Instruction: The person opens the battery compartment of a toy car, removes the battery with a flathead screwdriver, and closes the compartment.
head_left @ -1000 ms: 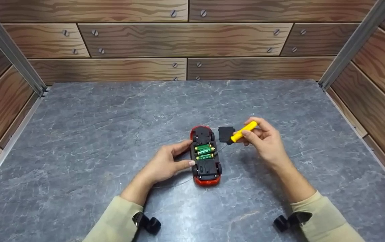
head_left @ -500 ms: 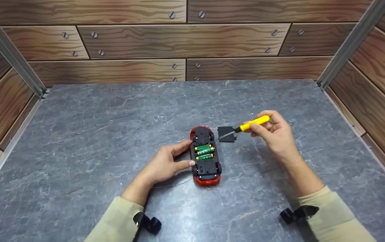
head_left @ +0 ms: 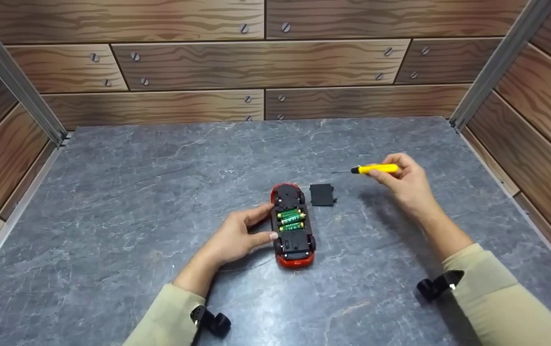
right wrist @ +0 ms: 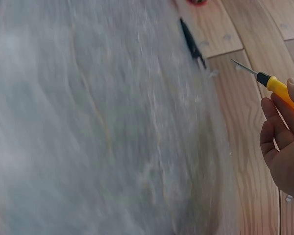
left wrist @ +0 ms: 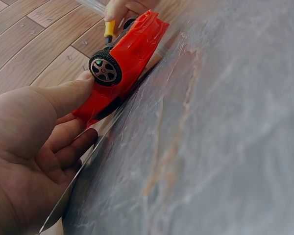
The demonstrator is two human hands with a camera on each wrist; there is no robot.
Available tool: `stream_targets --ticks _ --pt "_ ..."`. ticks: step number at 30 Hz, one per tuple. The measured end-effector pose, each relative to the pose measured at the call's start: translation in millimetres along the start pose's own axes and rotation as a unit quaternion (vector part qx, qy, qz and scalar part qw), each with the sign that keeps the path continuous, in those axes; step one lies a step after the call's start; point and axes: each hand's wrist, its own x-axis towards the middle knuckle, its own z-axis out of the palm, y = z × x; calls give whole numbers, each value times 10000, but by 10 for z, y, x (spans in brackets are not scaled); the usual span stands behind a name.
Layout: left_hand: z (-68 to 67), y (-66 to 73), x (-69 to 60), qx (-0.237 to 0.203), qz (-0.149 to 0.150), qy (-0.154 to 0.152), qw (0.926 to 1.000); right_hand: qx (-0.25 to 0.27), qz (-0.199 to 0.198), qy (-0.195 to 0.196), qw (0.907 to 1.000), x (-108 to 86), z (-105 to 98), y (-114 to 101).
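A red toy car (head_left: 295, 261) lies wheels up on the table, its black underside showing. In its uncovered battery compartment sit green batteries (head_left: 291, 218), at least one of them tilted. My left hand (head_left: 237, 235) holds the car by its left side, thumb and fingers spread along it; the left wrist view shows the thumb near a wheel (left wrist: 105, 68). My right hand (head_left: 410, 187) pinches a yellow-handled screwdriver (head_left: 379, 168) above the table, its thin shaft pointing left. Below the screwdriver a black battery cover (head_left: 322, 195) lies flat, right of the car and apart from it.
Wood-patterned panels (head_left: 194, 65) wall the back and sides of the grey marbled table (head_left: 160, 178), with metal posts (head_left: 492, 67) at the corners. A thin string (left wrist: 83, 169) runs beside the left hand. Black wrist cameras (head_left: 218, 324) sit on both sleeves.
My right hand has drawn the screwdriver from the battery compartment up and to the right, past the cover, and its shaft has swung level. The left hand and the car stay in place.
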Motion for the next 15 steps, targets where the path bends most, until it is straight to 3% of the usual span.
stream_targets --ticks 7,15 --pt "13 -38 17 -139 61 -3 9999 -341 236 -177 9990 155 -94 145" --pt "11 -30 17 -77 105 18 9999 40 279 -386 9989 304 -88 314"
